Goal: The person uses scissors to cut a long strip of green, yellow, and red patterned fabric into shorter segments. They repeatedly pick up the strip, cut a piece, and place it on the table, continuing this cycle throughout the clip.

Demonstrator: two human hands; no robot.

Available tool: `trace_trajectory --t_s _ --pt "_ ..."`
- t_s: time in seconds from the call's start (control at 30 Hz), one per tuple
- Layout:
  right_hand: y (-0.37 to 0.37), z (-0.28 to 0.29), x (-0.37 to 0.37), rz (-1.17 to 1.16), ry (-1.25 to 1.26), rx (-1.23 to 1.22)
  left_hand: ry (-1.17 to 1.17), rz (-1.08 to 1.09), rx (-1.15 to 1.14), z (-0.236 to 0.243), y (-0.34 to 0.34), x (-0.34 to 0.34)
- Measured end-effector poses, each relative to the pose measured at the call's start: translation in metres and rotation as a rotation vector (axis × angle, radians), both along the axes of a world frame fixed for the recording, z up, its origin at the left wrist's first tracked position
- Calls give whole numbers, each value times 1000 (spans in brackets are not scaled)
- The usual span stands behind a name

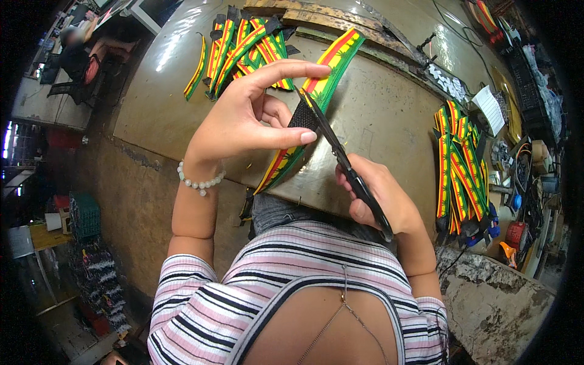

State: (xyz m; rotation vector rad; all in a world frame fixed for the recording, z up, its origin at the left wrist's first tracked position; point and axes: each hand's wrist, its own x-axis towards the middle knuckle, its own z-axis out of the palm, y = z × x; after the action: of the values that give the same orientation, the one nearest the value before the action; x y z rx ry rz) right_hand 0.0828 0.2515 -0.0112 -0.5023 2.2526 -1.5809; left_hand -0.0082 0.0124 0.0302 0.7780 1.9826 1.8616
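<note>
Strap (337, 68), pinched in the left hand (243, 115) above the table (389, 125), seems mid-trim, the right hand (383, 193) gripping scissors (342, 157) at it; whether far pile (243, 53) or right pile (461, 173) is finished, I cannot tell.

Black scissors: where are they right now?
In the head view, the black scissors are just right of centre, in the right hand, blades at the patterned strap that the left hand holds.

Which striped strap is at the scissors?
The strap in the left hand, at the tip of the black scissors; the other straps lie in or near piles.
</note>
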Motion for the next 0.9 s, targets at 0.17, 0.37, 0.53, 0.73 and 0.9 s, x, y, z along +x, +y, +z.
trace_trajectory --t_s 0.17,0.37,0.53,0.73,0.9 --pt "-11 1 3 -135 -40 8 -3 -40 -27 -3 -5 -4" --pt "-14 4 9 -201 -287 -6 41 -53 -61 -6 -2 -6" --pt "-14 -17 10 -239 118 -106 112 54 24 -18 -16 -17" --pt "-32 -39 6 -370 -250 -334 140 450 -198 -33 -19 -45" --pt "-71 -54 0 -343 -368 -723 359 231 -170 -20 18 -7"
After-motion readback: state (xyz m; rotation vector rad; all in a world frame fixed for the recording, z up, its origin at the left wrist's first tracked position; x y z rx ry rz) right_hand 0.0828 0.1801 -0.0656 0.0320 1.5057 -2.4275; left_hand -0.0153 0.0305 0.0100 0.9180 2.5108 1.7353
